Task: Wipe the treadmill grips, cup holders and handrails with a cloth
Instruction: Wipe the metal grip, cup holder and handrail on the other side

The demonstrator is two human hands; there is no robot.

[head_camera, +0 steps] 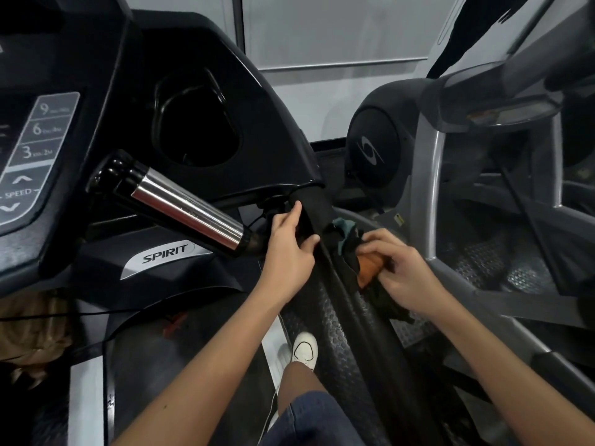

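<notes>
While the right hand (402, 275) bunches the dark-and-orange cloth (370, 267) in curled fingers against the black handrail (317, 204), the left hand (289, 246) clasps that rail just above, thumb opposing fingers. Beyond lie the chrome grip (186, 210) and the cup holder (196, 123).

The black padded handrail (352, 309) runs from the centre of the frame down to the lower right. A dark crumpled cloth with teal and orange parts (355, 252) lies against it, just right of centre. Below the rail, the black studded rubber floor (323, 320) carries a white shoe (304, 349), which stands just beside the grey side strip (273, 336) of the treadmill.
</notes>
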